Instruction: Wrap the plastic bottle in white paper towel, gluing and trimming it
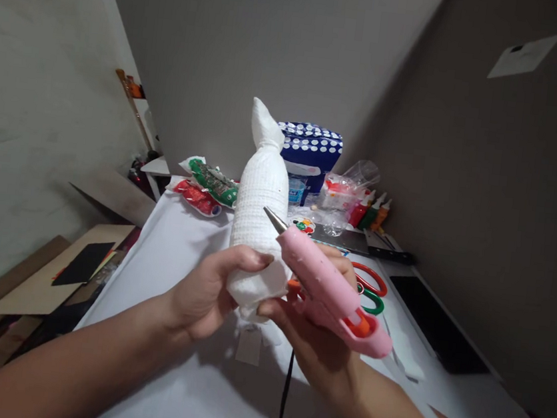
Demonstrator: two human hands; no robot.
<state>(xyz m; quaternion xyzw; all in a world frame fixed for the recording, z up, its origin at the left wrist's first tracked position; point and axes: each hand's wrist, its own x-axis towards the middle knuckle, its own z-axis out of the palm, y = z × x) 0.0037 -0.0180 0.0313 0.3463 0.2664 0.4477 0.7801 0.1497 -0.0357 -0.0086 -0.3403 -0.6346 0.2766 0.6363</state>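
Note:
My left hand (209, 291) is closed around the lower end of a stuffed white sock (258, 200), held upright above the table, its tied-off tip pointing up. My right hand (311, 337) grips a pink glue gun (330, 285) by its handle, and its fingertips also touch the sock's bottom. The gun's metal nozzle (274, 219) points up and left, right against the sock's side. A black cord (283, 397) hangs down from the gun toward the near edge.
The white table (170, 277) carries red and green scissors (370, 290), small paint bottles (371, 213), a blue dotted package (310, 149), red and green packets (208, 187) and a black slab (434, 321). Cardboard sheets (49, 277) lie on the floor at left. Walls close in behind and right.

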